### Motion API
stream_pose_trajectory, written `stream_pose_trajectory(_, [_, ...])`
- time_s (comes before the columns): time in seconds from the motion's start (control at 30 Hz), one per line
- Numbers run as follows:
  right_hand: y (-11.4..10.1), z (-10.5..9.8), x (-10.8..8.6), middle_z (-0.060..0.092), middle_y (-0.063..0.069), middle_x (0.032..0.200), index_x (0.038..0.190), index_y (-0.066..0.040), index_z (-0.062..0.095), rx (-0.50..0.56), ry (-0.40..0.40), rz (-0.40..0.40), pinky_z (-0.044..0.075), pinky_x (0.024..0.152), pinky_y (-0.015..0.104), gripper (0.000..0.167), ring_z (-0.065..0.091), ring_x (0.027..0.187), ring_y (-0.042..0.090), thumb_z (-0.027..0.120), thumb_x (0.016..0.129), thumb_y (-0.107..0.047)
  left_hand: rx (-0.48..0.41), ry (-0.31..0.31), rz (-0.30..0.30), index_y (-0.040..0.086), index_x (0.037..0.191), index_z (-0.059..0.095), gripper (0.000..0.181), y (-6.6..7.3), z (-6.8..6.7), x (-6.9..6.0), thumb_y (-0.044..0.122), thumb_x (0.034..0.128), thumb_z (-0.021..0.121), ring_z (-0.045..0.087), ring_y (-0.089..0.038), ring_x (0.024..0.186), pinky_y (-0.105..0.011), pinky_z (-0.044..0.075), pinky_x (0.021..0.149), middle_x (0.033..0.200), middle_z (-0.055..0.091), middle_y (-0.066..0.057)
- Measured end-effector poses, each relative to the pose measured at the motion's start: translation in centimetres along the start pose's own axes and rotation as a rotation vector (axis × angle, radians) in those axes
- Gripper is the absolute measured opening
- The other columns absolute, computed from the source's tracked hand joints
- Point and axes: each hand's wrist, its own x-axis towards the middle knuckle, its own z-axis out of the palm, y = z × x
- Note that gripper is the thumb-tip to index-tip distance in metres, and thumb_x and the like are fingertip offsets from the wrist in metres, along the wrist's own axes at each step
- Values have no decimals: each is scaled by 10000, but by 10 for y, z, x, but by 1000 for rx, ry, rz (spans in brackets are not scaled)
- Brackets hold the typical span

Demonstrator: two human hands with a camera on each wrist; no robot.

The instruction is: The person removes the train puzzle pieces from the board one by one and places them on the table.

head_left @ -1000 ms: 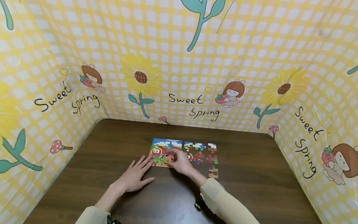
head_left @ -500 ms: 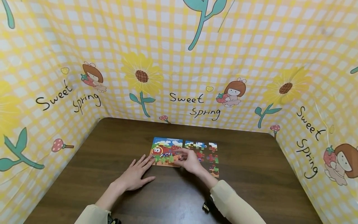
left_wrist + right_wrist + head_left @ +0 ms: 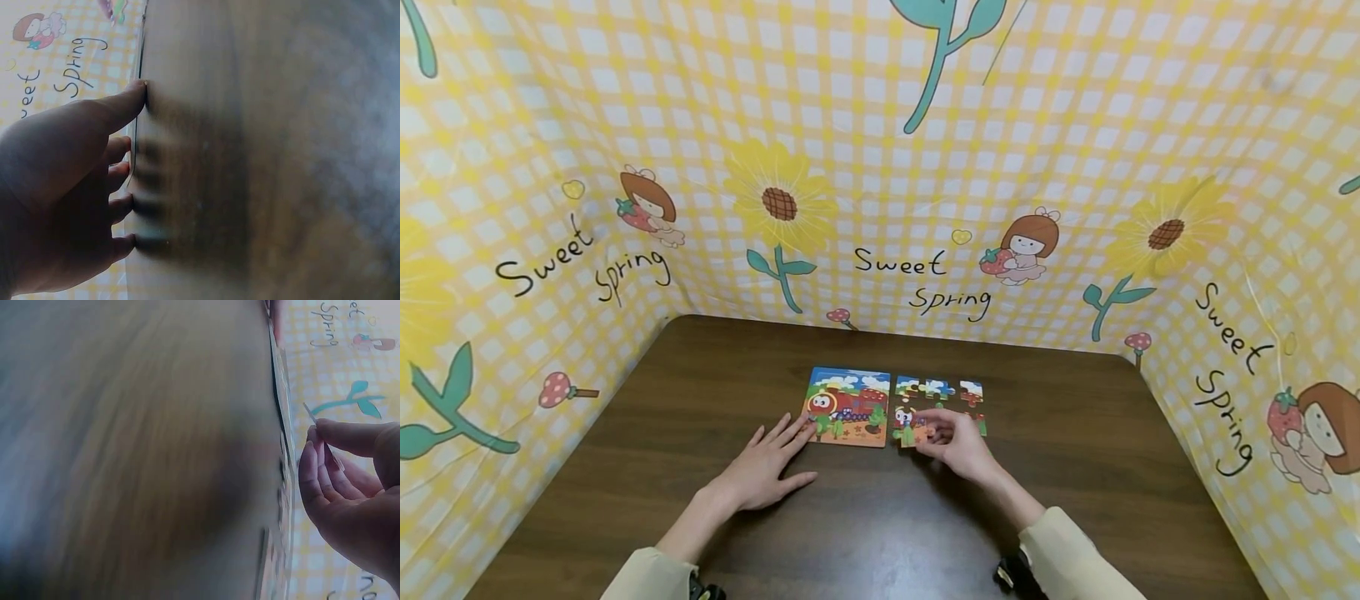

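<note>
My right hand (image 3: pixel 957 443) pinches a thin puzzle piece (image 3: pixel 909 437) with green and orange print, just below the left column of loose pieces. In the right wrist view the piece (image 3: pixel 309 412) appears tilted and edge-on between thumb and fingers, raised above the table. My left hand (image 3: pixel 771 468) lies palm down with fingers spread, its fingertips at the lower left edge of a rectangular picture card (image 3: pixel 850 406) showing a red train with a face. In the left wrist view that hand (image 3: pixel 69 181) presses its fingertips down. Some loose pieces are partly hidden behind the right hand.
Right of the card, several loose puzzle pieces (image 3: pixel 937 389) lie in rough rows, with a separate column (image 3: pixel 972 392) at the far right. The dark wooden table (image 3: pixel 760 350) has a yellow checked cloth (image 3: pixel 880 208) standing around its back and sides.
My right hand has moved right with the puzzle piece, from over the card to the lower left of the loose pieces. The left hand has stayed in place.
</note>
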Motion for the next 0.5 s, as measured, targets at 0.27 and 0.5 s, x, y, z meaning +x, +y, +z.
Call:
stream_pose_trajectory(0.27, [9,-20,-17,759,190,1019,1377,36,732,-28,29,33,529,648,207,451,627,775,78,833,938,13,-15,-15,-11,171,1712,426,830,1,0,0,623,1054,648,240,-521,1674,-833,174,1274,1806,336,-161])
stream_pose_trajectory(0.5, [12,-27,-23,761,219,1027,1349,45,741,-28,31,39,550,588,220,430,662,766,82,839,931,14,-9,-1,15,190,1725,402,842,-6,3,2,663,1060,609,229,-518,1677,-851,175,1256,1813,322,-152])
